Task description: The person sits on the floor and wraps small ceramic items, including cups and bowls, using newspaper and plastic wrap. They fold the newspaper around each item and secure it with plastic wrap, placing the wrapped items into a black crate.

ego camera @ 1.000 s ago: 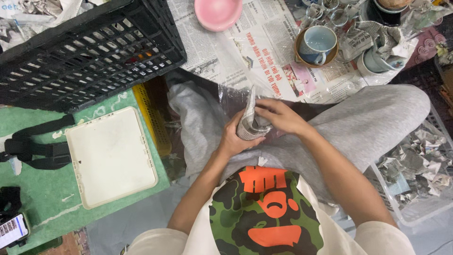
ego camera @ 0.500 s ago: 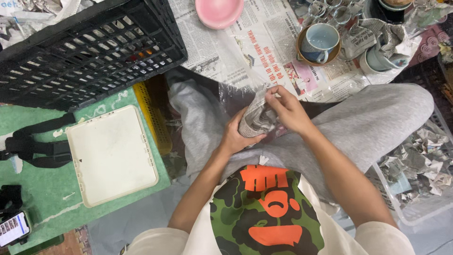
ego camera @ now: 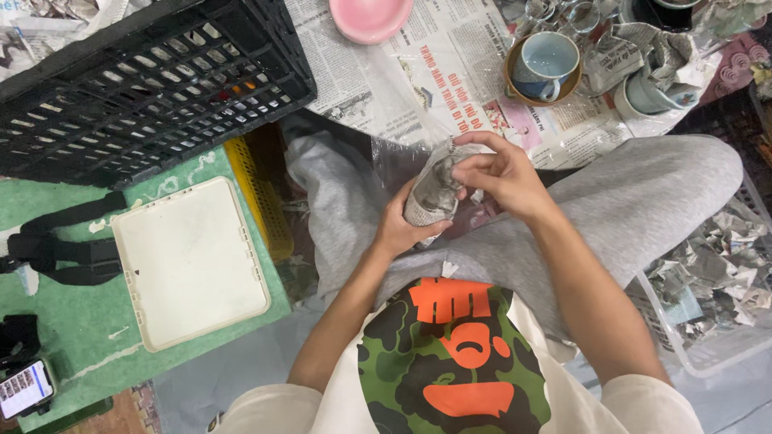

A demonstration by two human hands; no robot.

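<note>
**Glass half-wrapped in newspaper, held over the lap**

Green floor matting [ego camera: 56, 265] fills the left of the view, with newspaper sheets [ego camera: 418, 72] spread across the floor at the top. At the far left edge, one phone [ego camera: 24, 390] lies with its screen lit, and one black strap [ego camera: 64, 249] curls on the mat above it. Next comes one white plastic lid [ego camera: 189, 261], flat, rectangular with rounded corners and a raised rim. Above it sits one black plastic crate [ego camera: 137, 80] with a lattice of open slots. One yellow slotted panel [ego camera: 257, 197] stands on edge between the lid and the person's grey trouser leg [ego camera: 338, 209].

In the middle, over the lap, the left hand [ego camera: 402, 233] cups a small clear glass [ego camera: 434, 193] from below and from the left, fingers curled closed around its newsprint-covered base. The glass tilts, mouth up and to the right, with crumpled newspaper around its lower part. The right hand [ego camera: 498, 173] sits just right of and above the glass, fingertips pinched on the paper at the rim, so the glass lies between the two hands and touches both.

Above, one smooth pink bowl [ego camera: 370, 16] rests on the newspaper. Further right, one pale blue glazed cup [ego camera: 547, 60] sits in a brown saucer, beside a second pale cup [ego camera: 651, 92] stuffed with paper. At the far right, one clear plastic bin [ego camera: 708, 273] holds many crumpled newspaper wads.
</note>
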